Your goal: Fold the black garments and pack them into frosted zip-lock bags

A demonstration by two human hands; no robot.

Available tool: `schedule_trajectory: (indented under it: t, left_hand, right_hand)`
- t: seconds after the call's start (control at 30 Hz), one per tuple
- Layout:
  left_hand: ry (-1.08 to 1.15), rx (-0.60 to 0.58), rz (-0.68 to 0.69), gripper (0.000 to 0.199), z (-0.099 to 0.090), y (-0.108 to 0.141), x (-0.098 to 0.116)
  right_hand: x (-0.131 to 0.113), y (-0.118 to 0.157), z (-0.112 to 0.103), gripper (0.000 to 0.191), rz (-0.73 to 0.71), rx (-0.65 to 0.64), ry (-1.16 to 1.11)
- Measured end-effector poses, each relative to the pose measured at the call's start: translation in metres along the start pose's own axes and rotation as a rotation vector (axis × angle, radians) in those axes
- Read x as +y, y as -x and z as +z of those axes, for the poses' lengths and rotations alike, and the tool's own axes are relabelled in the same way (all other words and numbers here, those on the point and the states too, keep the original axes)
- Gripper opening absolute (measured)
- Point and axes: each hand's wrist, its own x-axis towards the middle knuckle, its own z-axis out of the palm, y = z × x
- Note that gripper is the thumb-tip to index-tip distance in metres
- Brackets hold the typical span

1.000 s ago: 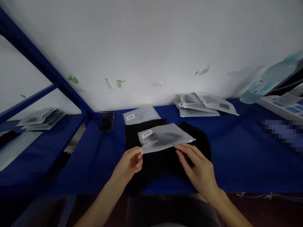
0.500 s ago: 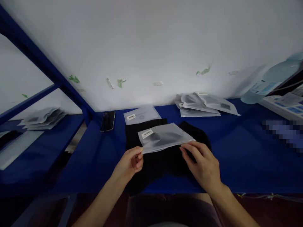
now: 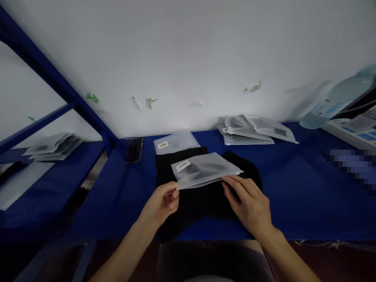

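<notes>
A frosted plastic zip bag point(image 3: 205, 168) with a barcode label on its upper left lies tilted over black folded cloth point(image 3: 194, 209), its near edge slightly parted. My left hand point(image 3: 164, 201) pinches the bag's near left corner between thumb and fingers. At the near edge, towards the right, my right hand point(image 3: 249, 201) holds the bag's lip with its fingertips; the thumb is just below. The cloth spreads under the bag and both hands, and what kind of garment it is cannot be made out. Behind it, partly covered by the cloth, lies another labelled frosted bag point(image 3: 176, 141).
Several frosted bags point(image 3: 249, 131) are piled against the wall, and more point(image 3: 55, 147) lie on the left table. A phone point(image 3: 133, 150) rests near the blue frame post point(image 3: 107, 139). On the right stand a large bottle point(image 3: 326, 107) and a white box point(image 3: 352, 131).
My right hand has slid slightly left along the bag's near edge, and that edge gapes a little more. My left hand keeps its pinch on the corner.
</notes>
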Motion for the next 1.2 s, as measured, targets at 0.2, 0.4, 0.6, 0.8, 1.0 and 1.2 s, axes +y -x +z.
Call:
schedule_trajectory:
  t: [0.2,0.4,0.6,0.8,1.0,1.2]
  left_hand:
    - [0.013,0.020,-0.006,0.030,0.004,0.000,0.000]
    - [0.022,0.025,-0.009,0.031,0.007,0.000,0.001]
    - [0.039,-0.031,-0.005,0.028,0.008,-0.003,-0.008]
    - [-0.040,-0.062,-0.022,0.021,0.013,-0.003,-0.009]
    - [-0.137,-0.050,-0.081,0.041,0.018,-0.010,0.004]
    - [-0.065,0.115,0.033,0.026,0.032,-0.027,0.013]
  right_hand:
    - [0.000,0.000,0.001,0.048,-0.028,-0.094,-0.023]
    - [-0.004,-0.010,0.003,0.046,-0.058,-0.098,0.015]
    - [-0.018,-0.019,0.010,0.033,-0.129,-0.207,0.191]
    - [-0.026,-0.029,0.023,0.015,-0.199,-0.212,0.205]
    - [-0.023,-0.027,0.018,0.011,-0.210,-0.074,0.004]
    - [-0.023,-0.020,0.009,0.021,-0.295,0.043,-0.106]
